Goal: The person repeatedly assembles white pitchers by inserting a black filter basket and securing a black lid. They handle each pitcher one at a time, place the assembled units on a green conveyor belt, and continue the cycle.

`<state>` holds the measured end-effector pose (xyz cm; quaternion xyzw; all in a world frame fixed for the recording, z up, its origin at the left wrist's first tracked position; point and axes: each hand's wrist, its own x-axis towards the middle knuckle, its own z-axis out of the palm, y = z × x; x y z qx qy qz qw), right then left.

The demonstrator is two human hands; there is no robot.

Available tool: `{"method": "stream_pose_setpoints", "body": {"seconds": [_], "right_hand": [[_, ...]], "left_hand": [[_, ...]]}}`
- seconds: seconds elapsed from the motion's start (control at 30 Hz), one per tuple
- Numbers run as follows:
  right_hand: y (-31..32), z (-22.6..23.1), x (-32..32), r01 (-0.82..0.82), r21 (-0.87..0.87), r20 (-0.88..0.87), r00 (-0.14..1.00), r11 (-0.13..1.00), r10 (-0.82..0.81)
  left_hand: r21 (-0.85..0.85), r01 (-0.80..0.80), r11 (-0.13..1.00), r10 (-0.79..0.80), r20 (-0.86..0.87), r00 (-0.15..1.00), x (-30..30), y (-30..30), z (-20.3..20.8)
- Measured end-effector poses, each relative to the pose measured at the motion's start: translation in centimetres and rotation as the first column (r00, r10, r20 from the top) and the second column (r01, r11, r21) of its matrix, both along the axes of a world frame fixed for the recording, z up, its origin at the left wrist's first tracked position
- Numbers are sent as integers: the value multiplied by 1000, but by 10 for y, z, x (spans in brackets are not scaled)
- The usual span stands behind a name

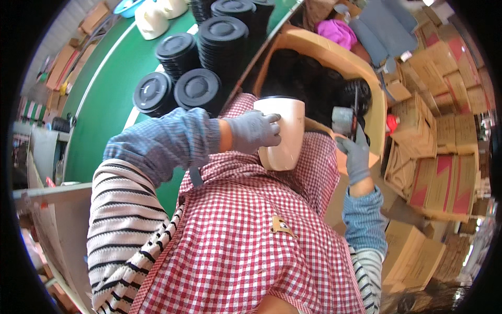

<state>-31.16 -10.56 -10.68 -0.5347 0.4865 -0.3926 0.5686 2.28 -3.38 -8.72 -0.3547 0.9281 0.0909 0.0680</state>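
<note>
My left hand (252,131), in a grey glove, is closed on a white, jug-like plastic housing (287,133). The housing stands upright against my lap with its dark rim up, fingers pressed to its left side. Farther right, my right hand (356,157), also gloved, grips a tape dispenser (344,121) with a pale roll and a dark, narrow upper part. The dispenser is held over the near right side of a large carton (381,141), apart from the housing. Dark round parts (308,78) lie inside that carton.
Stacks of black round lids (196,89) stand on the green conveyor belt (99,125), ahead and left. White housings (151,21) sit farther along it. Cardboard boxes (444,183) pile up on the right, near a grey chair (384,31). A metal-edged table (52,193) is at left.
</note>
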Motion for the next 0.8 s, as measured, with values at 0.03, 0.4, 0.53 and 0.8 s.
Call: {"method": "stream_pose_setpoints", "body": {"seconds": [0.03, 0.4, 0.53, 0.8], "right_hand": [[3, 11, 0, -8, -28, -107, 994, 1000, 5], [2, 24, 189, -890, -299, -487, 452, 343, 747], [46, -28, 311, -973, -231, -713, 183, 19, 677], [69, -81, 360, -978, -198, -807, 202, 68, 555]], "left_hand": [[45, -126, 991, 131, -131, 983, 16, 6, 26], [664, -446, 601, 399, -732, -552, 308, 162, 113], [673, -595, 440, 60, -683, -728, 378, 144, 75], [734, -597, 323, -301, -519, -800, 497, -3, -26]]}}
